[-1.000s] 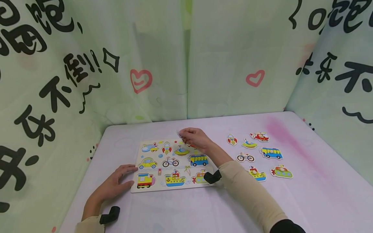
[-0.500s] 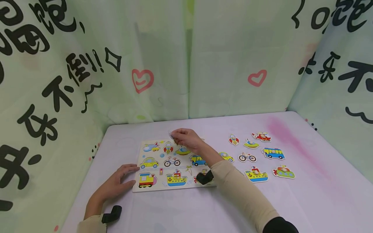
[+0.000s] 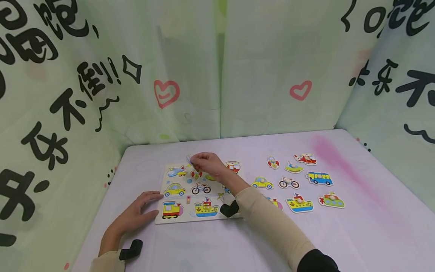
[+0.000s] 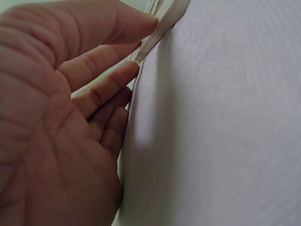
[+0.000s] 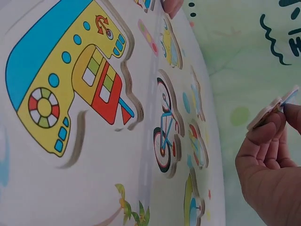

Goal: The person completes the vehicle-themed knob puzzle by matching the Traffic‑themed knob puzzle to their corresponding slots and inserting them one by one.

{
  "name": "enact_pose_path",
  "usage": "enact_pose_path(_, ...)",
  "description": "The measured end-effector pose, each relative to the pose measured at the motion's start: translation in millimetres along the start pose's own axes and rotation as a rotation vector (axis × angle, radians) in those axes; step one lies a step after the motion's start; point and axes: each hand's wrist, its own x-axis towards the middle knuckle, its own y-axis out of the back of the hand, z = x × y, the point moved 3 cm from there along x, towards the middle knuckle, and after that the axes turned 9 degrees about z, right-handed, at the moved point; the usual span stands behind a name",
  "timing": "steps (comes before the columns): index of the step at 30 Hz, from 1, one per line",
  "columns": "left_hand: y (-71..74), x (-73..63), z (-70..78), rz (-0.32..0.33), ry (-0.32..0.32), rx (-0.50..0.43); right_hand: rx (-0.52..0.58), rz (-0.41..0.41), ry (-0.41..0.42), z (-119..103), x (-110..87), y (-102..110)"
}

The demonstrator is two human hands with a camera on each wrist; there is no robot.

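Note:
My right hand (image 3: pixel 211 166) pinches a thin puzzle piece (image 5: pixel 268 112) between thumb and fingers, held above the back of the puzzle board (image 3: pixel 183 221). The piece is seen nearly edge-on, with a bit of light blue showing; its picture is mostly hidden. Spaced vehicle pictures cover the board, among them a plane (image 3: pixel 176 172), a yellow car (image 3: pixel 174 189), a bicycle (image 3: pixel 201 189), a train (image 3: pixel 171 210) and a boat (image 5: pixel 61 75), with cut outlines around several. My left hand (image 3: pixel 136 213) has relaxed fingers, and its fingertips (image 4: pixel 129 70) touch the board's left edge.
Loose pieces lie right of the board: a rocket (image 3: pixel 273 162), helicopter (image 3: pixel 306 159), flying saucer (image 3: pixel 293 167), car (image 3: pixel 262 183), bicycle (image 3: pixel 289 183), bus (image 3: pixel 319 178), boat (image 3: pixel 299 204) and submarine (image 3: pixel 331 200). Another piece (image 3: pixel 276 203) is partly behind the right sleeve. Printed curtains (image 3: pixel 255 94) surround the table.
My right hand has moved left over the board's back with the puzzle piece, uncovering the board's helicopter and the loose car. The left hand stays at the board's edge.

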Motion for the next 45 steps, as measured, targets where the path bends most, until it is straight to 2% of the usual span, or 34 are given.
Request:
enact_pose_path(8,0.9,-0.1,0.8,0.002,-0.042,-0.003,-0.045,-0.003,0.021,5,2.8,-11)
enact_pose_path(20,-0.8,0.8,-4.2,-0.003,-0.012,-0.001,-0.105,-0.021,0.037,6,7.0,-25)
enact_pose_path(32,0.1,1.0,-2.6,0.002,-0.05,-0.002,-0.238,0.05,0.055,3,9.0,-37)
enact_pose_path(40,-1.1,0.5,-3.1,-0.01,-0.013,-0.024,-0.278,0.067,0.062,3,10.6,-40)
enact_pose_path(45,0.3,0.2,-0.4,-0.011,-0.024,-0.02,-0.3,0.062,0.067,3,11.6,-42)
